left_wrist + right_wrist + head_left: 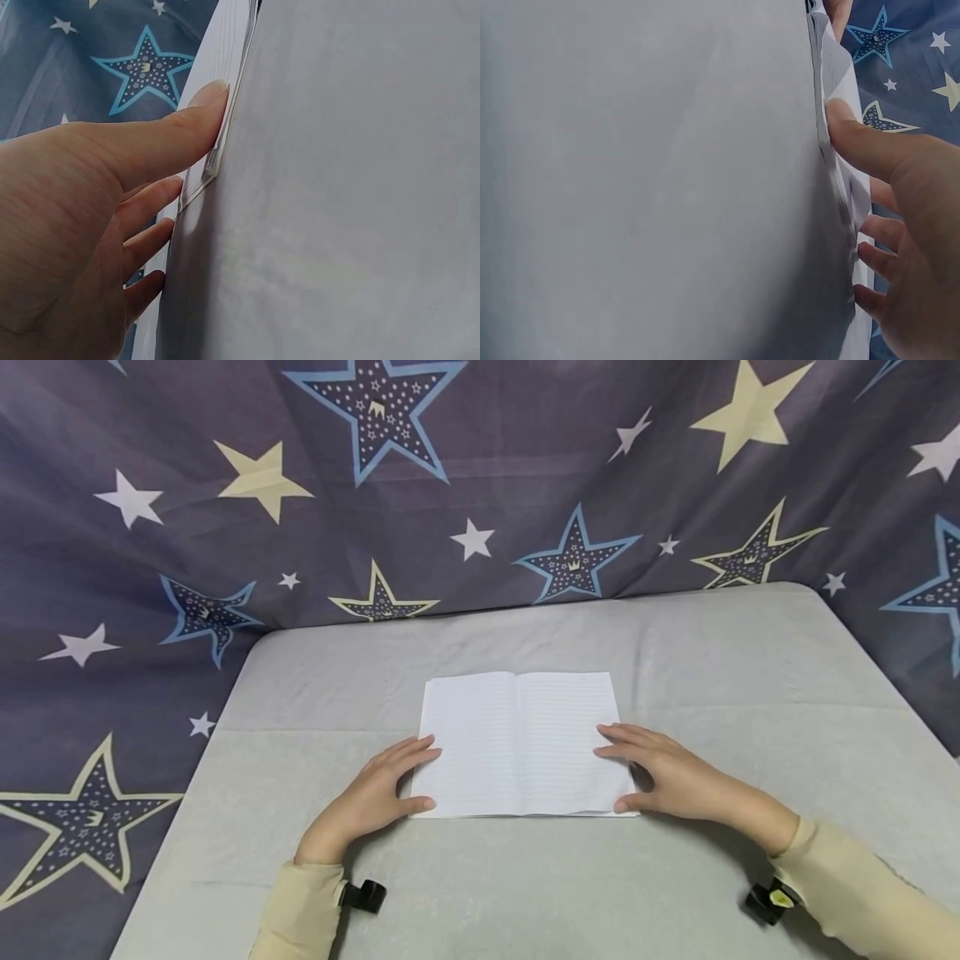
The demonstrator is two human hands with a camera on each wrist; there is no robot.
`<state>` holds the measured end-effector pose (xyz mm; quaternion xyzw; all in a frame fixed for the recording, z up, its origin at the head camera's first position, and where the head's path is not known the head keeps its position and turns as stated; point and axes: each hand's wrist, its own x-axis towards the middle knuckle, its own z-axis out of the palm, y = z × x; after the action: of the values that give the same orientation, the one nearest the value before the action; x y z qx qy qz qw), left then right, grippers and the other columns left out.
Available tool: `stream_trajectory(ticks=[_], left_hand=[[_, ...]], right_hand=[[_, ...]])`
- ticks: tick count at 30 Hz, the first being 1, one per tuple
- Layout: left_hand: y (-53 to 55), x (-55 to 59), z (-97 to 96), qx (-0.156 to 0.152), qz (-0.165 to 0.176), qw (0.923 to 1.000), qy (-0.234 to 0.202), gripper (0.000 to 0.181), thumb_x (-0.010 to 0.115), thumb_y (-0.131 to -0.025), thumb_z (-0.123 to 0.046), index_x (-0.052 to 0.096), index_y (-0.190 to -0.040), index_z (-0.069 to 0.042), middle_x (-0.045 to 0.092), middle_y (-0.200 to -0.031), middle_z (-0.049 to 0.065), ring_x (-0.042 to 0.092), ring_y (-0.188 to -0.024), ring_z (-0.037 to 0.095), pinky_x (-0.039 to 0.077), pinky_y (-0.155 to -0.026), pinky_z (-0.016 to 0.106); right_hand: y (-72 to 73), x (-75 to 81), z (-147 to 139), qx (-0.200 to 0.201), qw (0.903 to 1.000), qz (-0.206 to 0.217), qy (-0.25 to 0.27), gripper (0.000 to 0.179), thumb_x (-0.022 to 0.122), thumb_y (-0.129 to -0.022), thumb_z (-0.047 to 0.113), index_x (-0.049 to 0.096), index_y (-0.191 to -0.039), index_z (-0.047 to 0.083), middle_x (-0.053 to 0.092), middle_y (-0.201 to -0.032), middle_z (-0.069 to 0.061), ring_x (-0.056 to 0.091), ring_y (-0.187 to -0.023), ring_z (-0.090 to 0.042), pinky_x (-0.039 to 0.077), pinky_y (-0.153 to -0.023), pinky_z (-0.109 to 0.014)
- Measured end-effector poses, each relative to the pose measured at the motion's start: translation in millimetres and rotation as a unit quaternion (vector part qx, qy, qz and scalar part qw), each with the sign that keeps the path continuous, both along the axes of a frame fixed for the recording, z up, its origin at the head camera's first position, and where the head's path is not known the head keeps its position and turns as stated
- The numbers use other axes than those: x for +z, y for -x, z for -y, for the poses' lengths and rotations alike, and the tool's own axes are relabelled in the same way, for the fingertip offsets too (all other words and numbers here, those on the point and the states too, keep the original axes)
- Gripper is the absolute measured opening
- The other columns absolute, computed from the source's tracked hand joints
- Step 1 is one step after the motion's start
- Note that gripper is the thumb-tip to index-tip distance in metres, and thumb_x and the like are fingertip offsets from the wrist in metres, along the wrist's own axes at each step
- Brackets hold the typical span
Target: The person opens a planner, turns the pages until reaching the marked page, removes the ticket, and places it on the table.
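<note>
An open notebook (468, 743) with white ruled pages lies flat on the grey-covered table, its centre fold running up and down. At its left edge rests my left hand (381, 785), fingertips on the page and thumb at the lower left corner. In the left wrist view that thumb (169, 142) lies over the layered page edges. My right hand (678, 774) touches the right page, with the fingers spread from the thumb. The right wrist view shows the right thumb (866, 142) at the page edge, where the paper (836, 67) bows up slightly.
Pale grey cloth (525, 885) covers the table. Behind and to the sides hangs a dark curtain (510, 468) printed with stars. Each beige sleeve (300, 906) ends at a wrist wearing a small black camera (365, 896).
</note>
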<state>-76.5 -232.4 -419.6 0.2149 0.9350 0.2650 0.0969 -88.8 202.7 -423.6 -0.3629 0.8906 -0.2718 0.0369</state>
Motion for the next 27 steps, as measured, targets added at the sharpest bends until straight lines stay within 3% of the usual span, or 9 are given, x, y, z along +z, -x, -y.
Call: stream_trajectory(ticks=[8, 15, 18, 22, 27], left_hand=[[-0.2, -0.7, 1.0, 0.0, 0.0, 1.0, 0.002, 0.072, 0.082, -0.081, -0.028, 0.052, -0.145, -0.013, 0.037, -0.157, 0.005, 0.029, -0.145, 0.033, 0.025, -0.113, 0.061], [-0.6, -0.8, 0.4, -0.002, 0.002, 1.0, 0.0, 0.072, 0.082, -0.082, -0.028, 0.052, -0.145, -0.013, 0.038, -0.157, 0.006, 0.03, -0.144, 0.034, 0.025, -0.112, 0.062], [-0.7, -1.7, 1.0, -0.002, -0.001, 1.0, 0.001, 0.071, 0.082, -0.081, -0.028, 0.052, -0.145, -0.013, 0.038, -0.156, 0.006, 0.03, -0.144, 0.034, 0.026, -0.112, 0.061], [-0.8, -1.6, 1.4, -0.001, -0.004, 1.0, 0.002, 0.072, 0.082, -0.081, -0.028, 0.052, -0.145, -0.013, 0.038, -0.156, 0.006, 0.031, -0.144, 0.034, 0.026, -0.112, 0.061], [-0.4, -0.6, 1.4, 0.0, -0.003, 1.0, 0.001, 0.072, 0.082, -0.081, -0.029, 0.052, -0.145, -0.013, 0.038, -0.157, 0.005, 0.03, -0.144, 0.034, 0.025, -0.113, 0.061]], right_hand=[[0.4, 0.1, 3, -0.013, 0.9999, -0.001, -0.008, 0.068, 0.084, -0.078, 0.035, 0.059, -0.135, 0.005, 0.045, -0.15, -0.017, 0.037, -0.138, -0.04, 0.031, -0.109, -0.059], [-2.6, 2.4, 10, -0.101, 0.9935, 0.049, 0.016, 0.106, 0.083, -0.079, 0.042, 0.023, -0.153, -0.004, 0.029, -0.156, -0.027, 0.03, -0.142, -0.043, 0.028, -0.112, -0.058], [-4.0, 7.0, 15, -0.123, 0.9899, 0.063, 0.033, 0.11, 0.08, -0.081, 0.046, 0.017, -0.156, -0.002, 0.025, -0.158, -0.026, 0.028, -0.142, -0.044, 0.028, -0.112, -0.058], [-6.3, 15.6, 21, -0.126, 0.9887, 0.059, 0.056, 0.097, 0.078, -0.084, 0.041, 0.026, -0.156, 0.002, 0.032, -0.157, -0.021, 0.032, -0.142, -0.04, 0.029, -0.112, -0.057], [-8.8, 24.3, 35, -0.09, 0.9885, 0.056, 0.108, 0.077, 0.077, -0.088, 0.028, 0.039, -0.152, 0.009, 0.042, -0.154, -0.01, 0.037, -0.14, -0.032, 0.031, -0.112, -0.053]])
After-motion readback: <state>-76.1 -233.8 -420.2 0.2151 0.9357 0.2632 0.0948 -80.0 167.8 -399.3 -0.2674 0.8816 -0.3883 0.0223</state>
